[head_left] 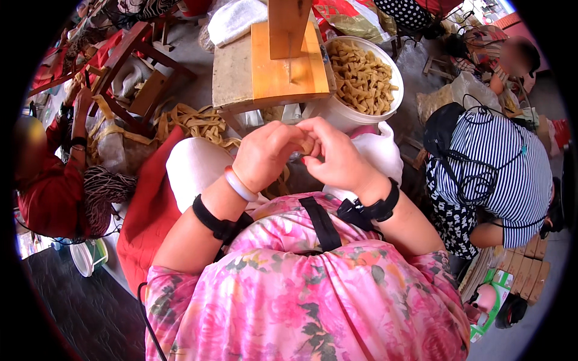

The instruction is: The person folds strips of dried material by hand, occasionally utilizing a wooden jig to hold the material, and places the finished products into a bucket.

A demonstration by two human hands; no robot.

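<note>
In front of my chest, both hands meet with curled fingers. My left hand (264,155), with a pale bangle at the wrist, and my right hand (338,155) pinch a small tan piece (307,144) between them. Fingers hide most of it; its colour matches the strips nearby. Just beyond my right hand stands a white bucket (394,75) filled with small tan knotted pieces (362,78). Long flat tan strips (195,122) lie in a loose heap beyond my left hand.
A wooden bench (232,81) with an upright wooden post (288,30) stands straight ahead, a white cloth (238,23) on its far corner. Other people sit close by: a red sleeve (51,192) at the left, a striped shirt (503,168) at the right. Cardboard (524,268) lies lower right.
</note>
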